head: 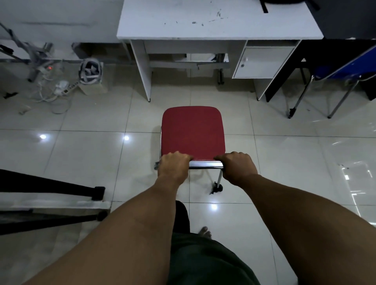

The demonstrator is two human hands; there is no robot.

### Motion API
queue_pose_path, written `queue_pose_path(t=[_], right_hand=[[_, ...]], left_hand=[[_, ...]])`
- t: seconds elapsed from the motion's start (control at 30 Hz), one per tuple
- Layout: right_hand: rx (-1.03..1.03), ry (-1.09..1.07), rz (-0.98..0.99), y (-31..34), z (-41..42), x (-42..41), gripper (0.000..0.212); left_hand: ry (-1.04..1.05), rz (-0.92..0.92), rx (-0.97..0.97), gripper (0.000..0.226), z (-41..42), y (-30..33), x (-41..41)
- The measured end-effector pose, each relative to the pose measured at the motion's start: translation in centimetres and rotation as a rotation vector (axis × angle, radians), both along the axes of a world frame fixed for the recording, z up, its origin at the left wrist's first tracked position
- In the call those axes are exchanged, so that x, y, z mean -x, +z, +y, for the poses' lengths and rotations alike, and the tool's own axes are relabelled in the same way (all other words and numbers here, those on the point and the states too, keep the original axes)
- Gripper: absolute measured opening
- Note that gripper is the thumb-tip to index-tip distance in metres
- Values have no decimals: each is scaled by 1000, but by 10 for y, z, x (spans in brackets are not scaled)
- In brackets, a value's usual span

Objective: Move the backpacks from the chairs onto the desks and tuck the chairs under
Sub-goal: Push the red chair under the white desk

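Observation:
A chair with a red seat (193, 130) and chrome frame stands on the tiled floor in front of a white desk (219, 22), short of the desk's knee space. My left hand (175, 163) grips the left end of the chrome top bar of the backrest. My right hand (238, 165) grips the right end of the same bar. The seat is bare. A black backpack (284, 2) lies at the desk's far edge, mostly cut off by the frame.
The desk has a small cupboard (264, 62) on its right side. A blue chair (345, 69) stands at a dark desk to the right. Cables and a power strip (63, 89) lie on the floor at left. Black stand legs (50, 189) reach in from the lower left.

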State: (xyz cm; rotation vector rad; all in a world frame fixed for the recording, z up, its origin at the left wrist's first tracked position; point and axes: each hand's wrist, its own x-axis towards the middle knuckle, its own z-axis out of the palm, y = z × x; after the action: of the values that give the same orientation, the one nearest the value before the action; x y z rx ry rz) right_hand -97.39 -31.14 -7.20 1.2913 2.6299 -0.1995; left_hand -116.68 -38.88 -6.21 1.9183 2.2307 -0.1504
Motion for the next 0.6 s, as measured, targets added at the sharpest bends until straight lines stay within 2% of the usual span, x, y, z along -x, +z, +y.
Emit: queue_pose_path(t=[0.4,0.6], right_hand=[[-9,12,-32,5,54,4,51],[-7,-34,-26,8,91,30,49]], left_hand=[[13,-5,1,43,48,-3,-1],[13,-19,-25,43,91,-6,23]])
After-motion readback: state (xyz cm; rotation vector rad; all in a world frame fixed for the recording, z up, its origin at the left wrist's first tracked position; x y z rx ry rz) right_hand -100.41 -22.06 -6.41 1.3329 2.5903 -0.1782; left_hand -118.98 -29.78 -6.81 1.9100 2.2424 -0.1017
